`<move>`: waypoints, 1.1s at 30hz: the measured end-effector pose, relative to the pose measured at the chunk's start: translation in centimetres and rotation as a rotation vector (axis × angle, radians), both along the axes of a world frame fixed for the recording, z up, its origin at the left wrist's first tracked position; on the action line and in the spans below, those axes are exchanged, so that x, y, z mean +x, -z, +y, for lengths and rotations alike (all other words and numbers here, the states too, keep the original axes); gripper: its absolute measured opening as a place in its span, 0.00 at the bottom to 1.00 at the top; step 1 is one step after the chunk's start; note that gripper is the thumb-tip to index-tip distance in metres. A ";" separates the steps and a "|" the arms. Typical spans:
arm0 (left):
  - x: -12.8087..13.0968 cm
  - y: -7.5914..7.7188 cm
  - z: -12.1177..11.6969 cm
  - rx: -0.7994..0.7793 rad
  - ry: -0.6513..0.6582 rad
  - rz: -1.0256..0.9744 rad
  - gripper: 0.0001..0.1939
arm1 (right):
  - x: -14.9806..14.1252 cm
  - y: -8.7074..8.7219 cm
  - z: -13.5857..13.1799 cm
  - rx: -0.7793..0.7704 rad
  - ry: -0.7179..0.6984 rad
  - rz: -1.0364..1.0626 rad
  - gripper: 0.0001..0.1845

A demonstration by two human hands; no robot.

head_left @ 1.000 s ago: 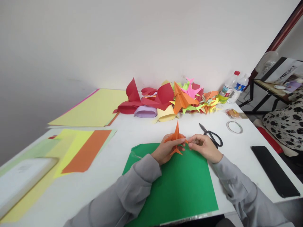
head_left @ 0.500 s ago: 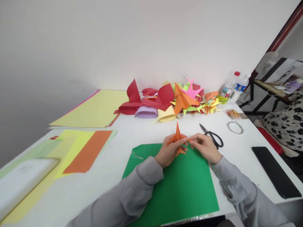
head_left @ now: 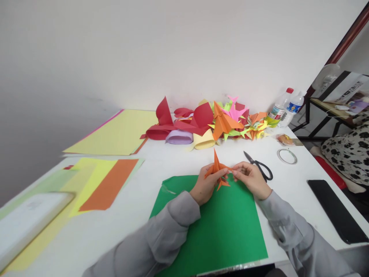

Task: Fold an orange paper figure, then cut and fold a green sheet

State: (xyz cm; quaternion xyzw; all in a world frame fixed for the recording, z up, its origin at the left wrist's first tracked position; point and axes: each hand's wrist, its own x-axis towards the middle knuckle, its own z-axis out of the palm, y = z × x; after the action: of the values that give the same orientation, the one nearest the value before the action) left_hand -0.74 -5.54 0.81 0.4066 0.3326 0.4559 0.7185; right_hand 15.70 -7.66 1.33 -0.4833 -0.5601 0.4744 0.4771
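Note:
An orange folded paper plane [head_left: 216, 165] is held above the far edge of a green sheet [head_left: 227, 227]. My left hand [head_left: 205, 184] closes around its body, thumb on top, and covers part of it. The pointed nose sticks up and the forked tail shows below the fingers. On the right side, my right hand [head_left: 250, 177] pinches the tip of the plane's wing between thumb and fingers. Black-handled scissors [head_left: 259, 166] lie just beyond my right hand.
Several folded paper planes [head_left: 226, 121] and curled red paper pieces [head_left: 198, 117] are heaped by the wall. Two bottles [head_left: 284, 107], a tape roll [head_left: 287, 156] and a black phone [head_left: 336, 209] are at right. Coloured sheets [head_left: 109, 184] and a white box [head_left: 31, 215] lie left.
The orange plane has tilted slightly in my left hand, its tail shifting a little upward and right. My right fingers stay at the wing tip. The whole view has shifted slightly.

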 end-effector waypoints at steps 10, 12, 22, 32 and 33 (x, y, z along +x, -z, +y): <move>0.0 0.1 -0.1 -0.008 0.016 -0.009 0.13 | 0.1 0.2 -0.1 0.015 0.011 -0.017 0.15; 0.0 0.2 -0.1 0.002 0.034 -0.013 0.12 | 0.2 0.3 0.0 0.015 -0.009 0.001 0.15; 0.1 0.3 -0.1 0.026 0.065 -0.023 0.12 | 0.1 -0.1 -0.1 0.044 -0.100 0.040 0.15; -0.1 0.3 0.0 0.045 0.106 0.007 0.12 | 0.4 -0.4 0.1 -0.079 -0.113 0.069 0.19; -0.1 0.3 0.0 0.046 0.114 0.013 0.11 | 0.4 -0.4 0.1 -0.081 -0.108 0.075 0.19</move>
State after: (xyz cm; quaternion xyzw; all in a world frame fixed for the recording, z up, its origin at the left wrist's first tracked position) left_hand -0.84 -5.55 0.50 0.4441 0.3032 0.4191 0.7316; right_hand 16.14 -7.53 1.77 -0.4530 -0.5474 0.5396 0.4516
